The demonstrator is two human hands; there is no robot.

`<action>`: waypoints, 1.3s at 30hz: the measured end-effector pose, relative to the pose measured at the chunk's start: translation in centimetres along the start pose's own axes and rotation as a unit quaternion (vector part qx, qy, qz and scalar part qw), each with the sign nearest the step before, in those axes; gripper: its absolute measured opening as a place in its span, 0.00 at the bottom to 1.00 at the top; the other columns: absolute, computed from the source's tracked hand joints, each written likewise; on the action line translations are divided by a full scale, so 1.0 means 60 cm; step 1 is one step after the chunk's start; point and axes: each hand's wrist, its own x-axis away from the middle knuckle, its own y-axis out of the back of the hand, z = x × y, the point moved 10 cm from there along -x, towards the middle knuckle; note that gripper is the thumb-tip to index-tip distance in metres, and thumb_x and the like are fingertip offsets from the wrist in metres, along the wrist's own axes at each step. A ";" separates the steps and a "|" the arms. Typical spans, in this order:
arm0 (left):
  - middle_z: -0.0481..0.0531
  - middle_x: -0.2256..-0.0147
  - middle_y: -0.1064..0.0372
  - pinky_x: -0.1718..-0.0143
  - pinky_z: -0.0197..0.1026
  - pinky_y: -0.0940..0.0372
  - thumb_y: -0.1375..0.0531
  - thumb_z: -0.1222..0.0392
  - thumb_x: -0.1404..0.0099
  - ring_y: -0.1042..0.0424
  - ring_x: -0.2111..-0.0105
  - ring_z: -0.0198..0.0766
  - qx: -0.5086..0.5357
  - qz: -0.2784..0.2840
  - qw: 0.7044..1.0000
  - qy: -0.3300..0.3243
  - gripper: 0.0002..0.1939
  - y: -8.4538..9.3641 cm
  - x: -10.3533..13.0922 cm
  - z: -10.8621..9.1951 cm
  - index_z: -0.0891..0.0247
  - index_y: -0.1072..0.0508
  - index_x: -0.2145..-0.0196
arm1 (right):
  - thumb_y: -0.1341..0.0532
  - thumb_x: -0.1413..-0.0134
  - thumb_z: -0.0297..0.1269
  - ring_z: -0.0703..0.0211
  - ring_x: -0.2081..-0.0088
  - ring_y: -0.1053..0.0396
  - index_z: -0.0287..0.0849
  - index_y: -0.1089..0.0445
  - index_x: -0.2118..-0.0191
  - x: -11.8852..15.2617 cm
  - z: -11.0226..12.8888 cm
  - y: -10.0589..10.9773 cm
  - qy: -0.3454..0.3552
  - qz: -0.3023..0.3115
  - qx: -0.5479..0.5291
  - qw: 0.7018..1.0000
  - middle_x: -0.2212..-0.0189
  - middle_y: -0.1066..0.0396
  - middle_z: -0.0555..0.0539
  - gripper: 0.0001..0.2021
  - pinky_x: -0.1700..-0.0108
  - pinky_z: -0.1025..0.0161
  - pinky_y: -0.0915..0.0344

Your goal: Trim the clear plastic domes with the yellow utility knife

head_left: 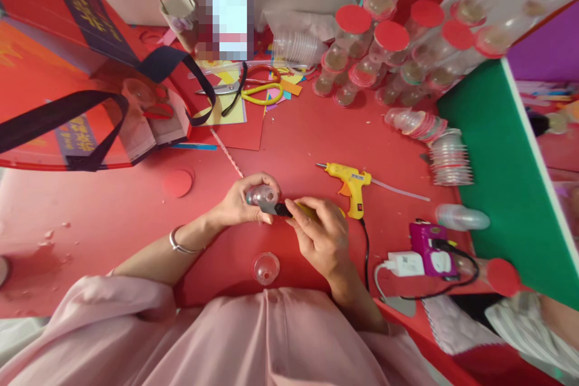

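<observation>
My left hand (pixel 246 201) is wrapped round a small clear plastic cup (pixel 261 195), whose end with a little hole faces right. In my right hand (pixel 323 232) is a yellow-handled utility knife (pixel 304 211), gripped with its black collar forward. Its grey blade (pixel 266 207) lies against or just in front of the cup; whether it touches cannot be told. A second clear dome-shaped piece (pixel 266 268) with a hole rests on the red table between my forearms. To the right of my hands lies a yellow hot glue gun (pixel 350 184) with a glue stick in its back.
Red-handled and yellow-handled scissors (pixel 262 91) lie on coloured paper at the back. Clear bottles with red discs (pixel 353 19) stand back right, beside stacked plastic lids (pixel 450 158). A purple power adapter (pixel 432 247) with cables sits right. A red bag (pixel 67 96) stands left.
</observation>
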 end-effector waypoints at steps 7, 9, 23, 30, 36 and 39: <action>0.57 0.61 0.26 0.65 0.37 0.30 0.18 0.49 0.54 0.27 0.65 0.37 0.003 -0.001 1.000 0.001 0.33 0.002 -0.001 0.004 0.68 0.26 0.57 | 0.34 0.34 0.29 0.54 0.54 0.24 0.51 0.28 0.36 -0.001 0.002 0.002 0.010 -0.005 -0.014 1.000 0.53 0.23 0.43 0.23 0.50 0.56 0.29; 0.57 0.61 0.26 0.64 0.37 0.30 0.18 0.49 0.54 0.27 0.65 0.37 0.002 -0.001 1.000 -0.001 0.33 0.002 0.000 0.004 0.68 0.26 0.57 | 0.34 0.33 0.29 0.54 0.54 0.24 0.51 0.28 0.35 -0.001 0.000 -0.001 0.005 0.003 -0.021 1.000 0.53 0.23 0.43 0.23 0.51 0.56 0.28; 0.58 0.60 0.26 0.63 0.38 0.31 0.19 0.47 0.53 0.26 0.63 0.39 -0.020 -0.003 1.000 -0.018 0.33 0.002 -0.002 -0.003 0.68 0.25 0.56 | 0.34 0.33 0.30 0.55 0.54 0.24 0.53 0.29 0.34 -0.001 -0.001 -0.001 -0.007 0.008 -0.031 0.999 0.53 0.23 0.44 0.25 0.51 0.57 0.27; 0.57 0.60 0.27 0.62 0.38 0.31 0.20 0.49 0.50 0.26 0.63 0.39 -0.028 0.003 0.999 -0.021 0.30 0.002 -0.001 -0.004 0.67 0.25 0.56 | 0.34 0.34 0.28 0.55 0.54 0.24 0.53 0.30 0.33 -0.001 -0.002 -0.001 -0.004 0.007 -0.030 1.000 0.53 0.23 0.43 0.26 0.51 0.56 0.27; 0.57 0.59 0.26 0.64 0.36 0.32 0.19 0.48 0.53 0.28 0.64 0.37 -0.017 -0.010 1.000 -0.020 0.34 0.006 -0.001 0.000 0.66 0.26 0.55 | 0.33 0.35 0.28 0.54 0.54 0.24 0.53 0.30 0.33 -0.001 0.000 -0.001 0.001 0.006 -0.034 0.999 0.53 0.23 0.43 0.27 0.51 0.56 0.28; 0.56 0.60 0.27 0.63 0.37 0.32 0.19 0.48 0.52 0.27 0.63 0.38 -0.030 -0.005 0.999 -0.021 0.33 0.005 0.000 -0.001 0.66 0.26 0.55 | 0.34 0.34 0.28 0.55 0.54 0.25 0.54 0.31 0.32 -0.001 -0.001 -0.002 -0.003 0.008 -0.031 0.999 0.53 0.23 0.43 0.28 0.51 0.56 0.28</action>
